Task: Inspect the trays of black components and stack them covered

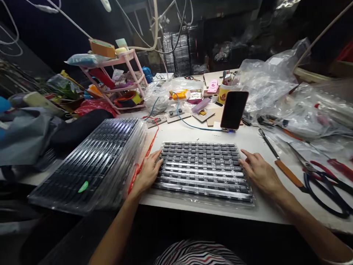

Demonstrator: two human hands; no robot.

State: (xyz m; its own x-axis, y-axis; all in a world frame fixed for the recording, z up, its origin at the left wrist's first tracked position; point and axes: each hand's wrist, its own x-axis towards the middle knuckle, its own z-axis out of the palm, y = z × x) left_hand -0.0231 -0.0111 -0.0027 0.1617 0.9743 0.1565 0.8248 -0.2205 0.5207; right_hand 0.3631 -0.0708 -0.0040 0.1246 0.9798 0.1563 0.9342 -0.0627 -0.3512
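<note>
Cluttered and dimly lit, the white tabletop (193, 134) was seen from above, with a striped garment cut off at the bottom edge. Nearest, a clear plastic tray (203, 170) of dark ribbed strips lay flat in front of the person; small white marks were printed along the strips but were too small to be read. The left hand (147, 172) was laid against the tray's left edge, fingers loosely curled, nothing grasped. The right hand (260, 171) was rested at the tray's right edge, fingers spread and released. To the left, a glossy stack of similar trays (91, 162) was tilted over the tabletop's edge, with a green fleck on it and a red cord just beside it. To the right lay a wooden-handled blade (278, 162) and black-handled scissors (325, 184), partly cut off. Farther back, a dark phone (234, 109) was propped upright, its screen blank. Behind it stood a yellow cup (224, 95), crumpled clear plastic bags (270, 81) and a pink wire rack (121, 79); the background was lost in shadow.
</note>
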